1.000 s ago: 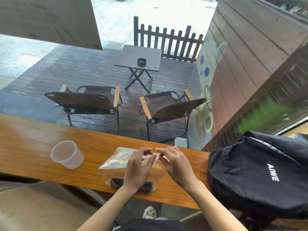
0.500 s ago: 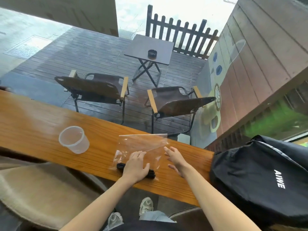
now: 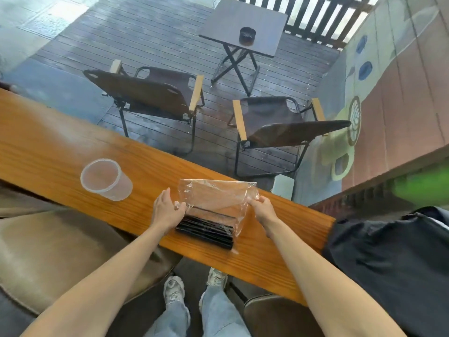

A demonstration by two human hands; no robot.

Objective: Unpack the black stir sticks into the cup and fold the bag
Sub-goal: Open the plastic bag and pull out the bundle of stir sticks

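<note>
A clear plastic bag lies on the wooden counter, its far end spread flat toward the window. A bundle of black stir sticks sits inside its near end. My left hand grips the bag's left edge, thumb on the plastic beside the sticks. My right hand pinches the bag's right edge. An empty clear plastic cup stands upright on the counter, to the left of the bag.
A black backpack lies on the counter's right end, close to my right forearm. Brown stools sit below the counter's near edge. Behind the glass are two folding chairs and a small table.
Both hands moved apart from the bag's middle to its left and right edges and took hold of them. The bag is now stretched flat, and the stick bundle is uncovered.
</note>
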